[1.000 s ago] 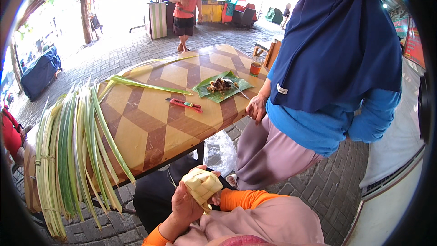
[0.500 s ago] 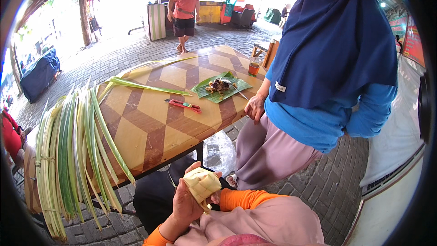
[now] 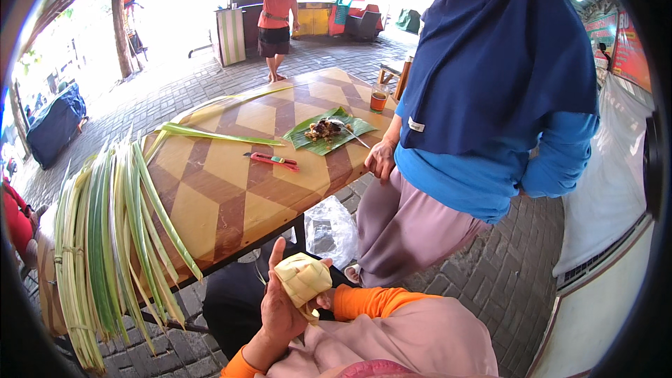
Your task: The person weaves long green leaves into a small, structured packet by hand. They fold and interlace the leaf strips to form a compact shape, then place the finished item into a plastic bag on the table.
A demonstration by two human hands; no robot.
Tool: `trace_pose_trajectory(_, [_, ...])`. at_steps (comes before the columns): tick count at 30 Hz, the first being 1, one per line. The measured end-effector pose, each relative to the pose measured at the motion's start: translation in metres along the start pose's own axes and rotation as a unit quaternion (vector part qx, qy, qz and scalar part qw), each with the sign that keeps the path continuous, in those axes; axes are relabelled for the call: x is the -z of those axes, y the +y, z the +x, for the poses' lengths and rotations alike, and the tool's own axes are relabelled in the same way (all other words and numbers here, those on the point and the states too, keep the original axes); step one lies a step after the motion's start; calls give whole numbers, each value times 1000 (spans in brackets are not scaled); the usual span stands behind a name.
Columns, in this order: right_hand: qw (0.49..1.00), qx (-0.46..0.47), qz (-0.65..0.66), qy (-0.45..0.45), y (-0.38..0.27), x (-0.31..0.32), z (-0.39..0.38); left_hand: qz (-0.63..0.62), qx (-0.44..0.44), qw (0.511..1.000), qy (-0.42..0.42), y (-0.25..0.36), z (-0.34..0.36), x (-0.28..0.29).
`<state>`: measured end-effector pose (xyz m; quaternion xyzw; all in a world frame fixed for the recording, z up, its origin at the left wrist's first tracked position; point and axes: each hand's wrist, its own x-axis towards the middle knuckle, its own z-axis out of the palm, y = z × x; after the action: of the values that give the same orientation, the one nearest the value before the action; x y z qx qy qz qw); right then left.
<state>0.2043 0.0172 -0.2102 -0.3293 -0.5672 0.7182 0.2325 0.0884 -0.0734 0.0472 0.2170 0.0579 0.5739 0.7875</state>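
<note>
A pale yellow woven leaf pouch (image 3: pixel 302 278) sits between my two hands above my lap. My left hand (image 3: pixel 278 308) holds its left side, with one finger stretched up past it. Most of my right hand (image 3: pixel 323 299) is hidden behind the pouch, gripping its right side. On the patterned wooden table (image 3: pixel 220 199) beyond lie long green and pale leaf strips (image 3: pixel 115 241), a red box cutter (image 3: pixel 271 160) and a banana leaf (image 3: pixel 311 140) with dark food (image 3: pixel 324 128) and a spoon on it.
A person in navy and blue (image 3: pixel 490 98) stands at the table's right, a hand on its edge near a glass of drink (image 3: pixel 378 102). Another in coral (image 3: pixel 273 7) stands beyond the table. A plastic bag (image 3: pixel 325 231) lies below; a red-clothed person (image 3: pixel 17 217) is at far left.
A finger of my left hand has straightened upward beside the pouch. The far person in coral has raised a hand toward the head. The view has shifted slightly.
</note>
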Motion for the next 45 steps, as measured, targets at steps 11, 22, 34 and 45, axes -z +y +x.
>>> trace_pose_trajectory(11, [1000, 16, -10, 24, 2, -8, -30, 17, 88, 992, -90, -22, -13, -24])
trace_pose_trajectory(22, [998, 21, -23, 50, 2, -7, -73, 78, 143, 979, -120, -51, -35, -52])
trace_pose_trajectory(34, [998, 12, -23, 51, 0, 5, -78, 77, 126, 986, -71, -45, -40, -53])
trace_pose_trajectory(45, [999, -16, -20, 47, 6, 5, -46, -18, 126, 991, -30, -25, -12, 0])
